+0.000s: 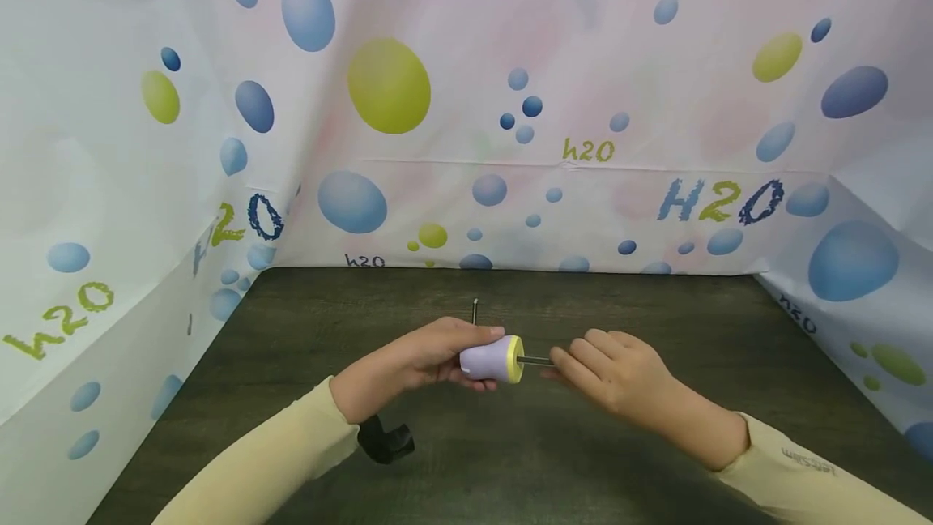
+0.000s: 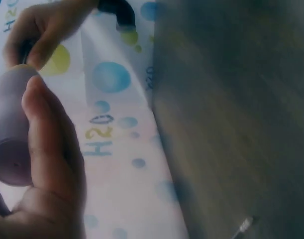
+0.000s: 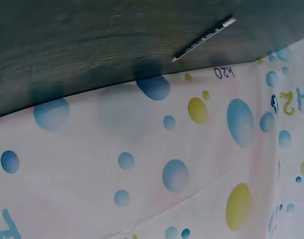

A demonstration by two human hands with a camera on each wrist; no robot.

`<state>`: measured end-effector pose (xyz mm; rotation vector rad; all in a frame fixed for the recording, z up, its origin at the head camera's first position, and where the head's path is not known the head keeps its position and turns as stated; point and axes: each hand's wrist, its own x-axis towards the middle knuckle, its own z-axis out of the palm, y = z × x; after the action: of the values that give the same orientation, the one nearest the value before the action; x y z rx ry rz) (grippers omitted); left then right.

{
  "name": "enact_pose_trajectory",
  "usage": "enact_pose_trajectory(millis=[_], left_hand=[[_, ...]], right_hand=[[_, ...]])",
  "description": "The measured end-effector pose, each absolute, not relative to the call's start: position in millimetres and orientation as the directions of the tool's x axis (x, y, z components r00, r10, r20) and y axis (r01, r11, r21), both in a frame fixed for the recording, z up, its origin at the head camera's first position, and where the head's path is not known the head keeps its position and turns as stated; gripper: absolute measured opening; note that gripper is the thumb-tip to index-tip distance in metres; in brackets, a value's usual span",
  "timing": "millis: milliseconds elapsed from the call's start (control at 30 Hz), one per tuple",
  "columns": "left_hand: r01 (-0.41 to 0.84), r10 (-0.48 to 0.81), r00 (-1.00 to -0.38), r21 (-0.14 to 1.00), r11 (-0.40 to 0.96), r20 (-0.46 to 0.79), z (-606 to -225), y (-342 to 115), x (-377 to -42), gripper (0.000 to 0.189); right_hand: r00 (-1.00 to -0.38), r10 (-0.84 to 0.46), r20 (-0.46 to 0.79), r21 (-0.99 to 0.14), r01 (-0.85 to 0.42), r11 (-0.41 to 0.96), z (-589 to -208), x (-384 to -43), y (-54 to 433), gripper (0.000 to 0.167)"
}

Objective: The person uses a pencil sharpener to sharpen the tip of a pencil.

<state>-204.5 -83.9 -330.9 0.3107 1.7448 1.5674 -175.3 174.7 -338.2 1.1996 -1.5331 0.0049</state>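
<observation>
My left hand (image 1: pixel 442 353) grips a lavender pencil sharpener (image 1: pixel 484 360) with a yellow rim, the thumb along its top. It lies sideways over the table, its yellow end facing right. A slim dark pencil (image 1: pixel 535 360) runs straight into that end. My right hand (image 1: pixel 615 369) pinches the pencil, its fingers curled around the outer part and hiding it. The left wrist view shows the sharpener (image 2: pixel 11 112) close up in the left hand (image 2: pixel 54 149), with the right hand (image 2: pixel 50 30) at its far end. Neither hand appears in the right wrist view.
Beyond the left hand, a second pencil (image 3: pixel 204 39), dark with a light pattern, lies on the dark wooden table (image 1: pixel 641 306). A white sheet (image 1: pixel 466 144) printed with blue and green dots walls the table at the back and sides. A black wrist mount (image 1: pixel 386 441) hangs under the left wrist.
</observation>
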Motion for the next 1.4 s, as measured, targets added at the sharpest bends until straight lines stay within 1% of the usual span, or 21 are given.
enact_pose_trajectory(millis=[100, 200, 267, 333, 367, 400, 433, 500, 533, 567, 600, 633, 700, 767, 800, 867, 933, 1033, 1267, 1333, 1400], left_hand=[[-0.316, 0.622, -0.681, 0.922, 0.225, -0.386, -331, -80, -199, 0.05], [-0.207, 0.581, -0.753, 0.949, 0.237, -0.309, -332, -78, -193, 0.047], [-0.017, 0.541, -0.824, 0.961, 0.277, -0.171, -334, -78, -190, 0.042], [0.278, 0.538, -0.841, 0.902, 0.331, 0.062, -338, -79, -187, 0.037], [0.466, 0.558, -0.802, 0.808, 0.361, 0.213, -340, -80, -186, 0.037], [0.639, 0.588, -0.724, 0.672, 0.374, 0.361, -342, -81, -186, 0.037], [0.785, 0.618, -0.608, 0.496, 0.372, 0.498, -344, -83, -187, 0.04], [0.93, 0.651, -0.34, 0.143, 0.337, 0.678, -347, -86, -189, 0.045], [0.946, 0.654, -0.239, 0.021, 0.323, 0.718, -348, -87, -190, 0.048], [0.95, 0.657, -0.19, -0.033, 0.312, 0.73, -348, -88, -191, 0.049], [0.95, 0.658, -0.202, -0.019, 0.312, 0.726, -347, -90, -191, 0.049], [0.947, 0.657, -0.257, 0.048, 0.319, 0.708, -346, -91, -192, 0.047], [0.887, 0.642, -0.46, 0.291, 0.358, 0.613, -343, -92, -192, 0.041], [0.719, 0.586, -0.679, 0.561, 0.41, 0.442, -339, -93, -193, 0.036], [0.618, 0.554, -0.756, 0.66, 0.428, 0.349, -336, -93, -194, 0.034], [0.429, 0.503, -0.846, 0.788, 0.441, 0.179, -332, -93, -197, 0.033], [0.284, 0.482, -0.875, 0.861, 0.422, 0.052, -328, -94, -201, 0.035], [0.124, 0.506, -0.859, 0.927, 0.354, -0.079, -325, -94, -206, 0.04], [-0.211, 0.611, -0.73, 0.951, 0.224, -0.306, -321, -90, -201, 0.049], [-0.248, 0.618, -0.711, 0.942, 0.226, -0.336, -321, -88, -196, 0.048], [-0.249, 0.614, -0.716, 0.943, 0.222, -0.333, -322, -86, -191, 0.048]], right_hand=[[0.185, -0.642, 0.744, 0.576, -0.663, 0.478, -342, -177, 173, 0.038], [0.075, -0.602, 0.795, 0.444, -0.748, 0.493, -347, -176, 171, 0.043], [-0.129, -0.581, 0.803, 0.226, -0.837, 0.499, -349, -173, 171, 0.045], [-0.452, -0.587, 0.671, -0.191, -0.871, 0.452, -347, -171, 172, 0.045], [-0.604, -0.601, 0.523, -0.449, -0.795, 0.408, -345, -170, 174, 0.046], [-0.716, -0.615, 0.33, -0.692, -0.627, 0.359, -342, -171, 175, 0.046], [-0.774, -0.622, 0.122, -0.861, -0.394, 0.322, -339, -172, 176, 0.046], [-0.749, -0.627, -0.214, -0.952, 0.018, 0.304, -334, -176, 178, 0.045], [-0.71, -0.631, -0.312, -0.941, 0.136, 0.311, -332, -178, 179, 0.045], [-0.684, -0.638, -0.354, -0.93, 0.183, 0.32, -332, -180, 179, 0.044], [-0.678, -0.647, -0.348, -0.931, 0.165, 0.327, -332, -181, 178, 0.044], [-0.699, -0.647, -0.305, -0.936, 0.096, 0.338, -332, -181, 177, 0.045], [-0.776, -0.614, -0.141, -0.909, -0.144, 0.391, -332, -178, 175, 0.044], [-0.816, -0.57, 0.099, -0.766, -0.428, 0.48, -334, -174, 174, 0.042], [-0.796, -0.556, 0.238, -0.642, -0.559, 0.525, -335, -172, 174, 0.042], [-0.691, -0.542, 0.479, -0.346, -0.716, 0.607, -336, -168, 174, 0.045], [-0.531, -0.549, 0.646, -0.086, -0.765, 0.639, -337, -167, 174, 0.051], [-0.299, -0.589, 0.751, 0.187, -0.759, 0.623, -335, -168, 174, 0.053], [0.131, -0.68, 0.721, 0.58, -0.653, 0.488, -333, -175, 170, 0.034], [0.184, -0.672, 0.718, 0.606, -0.641, 0.471, -336, -175, 170, 0.036], [0.16, -0.656, 0.738, 0.561, -0.687, 0.462, -339, -173, 168, 0.039]])
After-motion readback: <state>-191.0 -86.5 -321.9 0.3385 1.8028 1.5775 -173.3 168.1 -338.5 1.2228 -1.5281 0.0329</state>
